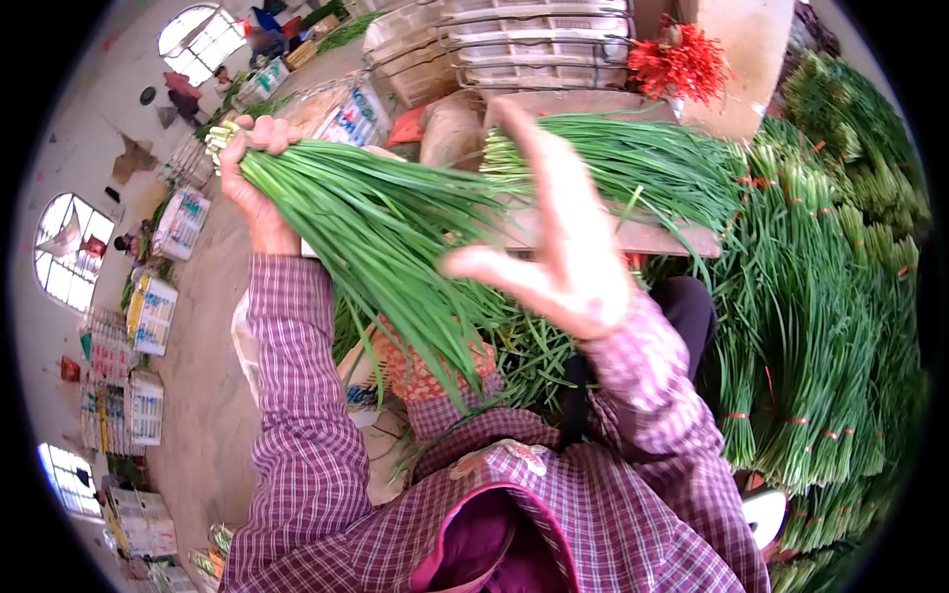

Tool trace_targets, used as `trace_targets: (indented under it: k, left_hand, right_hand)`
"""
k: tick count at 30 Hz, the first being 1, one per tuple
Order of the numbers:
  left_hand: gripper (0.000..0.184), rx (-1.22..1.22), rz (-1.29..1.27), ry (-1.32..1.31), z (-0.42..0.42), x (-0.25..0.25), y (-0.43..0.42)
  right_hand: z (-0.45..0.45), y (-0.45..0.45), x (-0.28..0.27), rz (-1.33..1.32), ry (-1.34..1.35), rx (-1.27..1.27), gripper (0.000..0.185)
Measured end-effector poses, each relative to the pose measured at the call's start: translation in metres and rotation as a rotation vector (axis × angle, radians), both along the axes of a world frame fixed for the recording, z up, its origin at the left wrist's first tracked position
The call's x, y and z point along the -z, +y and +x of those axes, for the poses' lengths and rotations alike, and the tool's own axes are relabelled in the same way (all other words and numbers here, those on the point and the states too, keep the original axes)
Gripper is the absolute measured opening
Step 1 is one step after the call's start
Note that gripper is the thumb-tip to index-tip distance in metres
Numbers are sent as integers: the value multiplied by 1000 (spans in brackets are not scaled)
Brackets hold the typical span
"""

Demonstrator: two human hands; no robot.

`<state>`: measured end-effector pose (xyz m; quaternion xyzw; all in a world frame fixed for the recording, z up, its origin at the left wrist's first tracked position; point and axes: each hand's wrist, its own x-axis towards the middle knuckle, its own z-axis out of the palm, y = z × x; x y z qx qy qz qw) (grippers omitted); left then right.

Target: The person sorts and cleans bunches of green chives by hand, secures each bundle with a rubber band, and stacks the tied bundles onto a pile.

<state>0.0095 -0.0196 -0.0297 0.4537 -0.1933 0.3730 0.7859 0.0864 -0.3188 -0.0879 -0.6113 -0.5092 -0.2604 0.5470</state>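
Note:
My left hand (259,163) is closed around the pale stem end of a bunch of garlic chives (381,208), raised at the upper left. Its long green leaves fan down and to the right. My right hand (568,247) is open and slightly blurred, thumb and fingers spread, just right of the leaves, with nothing in it. Behind that hand, a loose heap of garlic chives (643,163) lies on a low board (682,235). A cluster of red ties (682,64) hangs at the board's far side.
Tied bundles of garlic chives (791,326) are stacked along my right. Loose leaves (534,361) lie by my lap. Stacked plastic crates (539,44) and a sack (452,128) stand beyond the board. Packed crates (153,311) line the left floor, with other people farther off.

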Motion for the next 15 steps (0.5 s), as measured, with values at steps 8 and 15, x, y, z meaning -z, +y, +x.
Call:
trace_targets:
  k: [8, 15]
  left_hand:
    - [17, -252, -25, 325, 10, 26, -99]
    - [51, -118, -89, 502, 13, 56, -90]
  right_hand:
    - [-14, 75, 45, -135, 233, 53, 116]
    - [4, 57, 65, -282, 721, -442, 61]
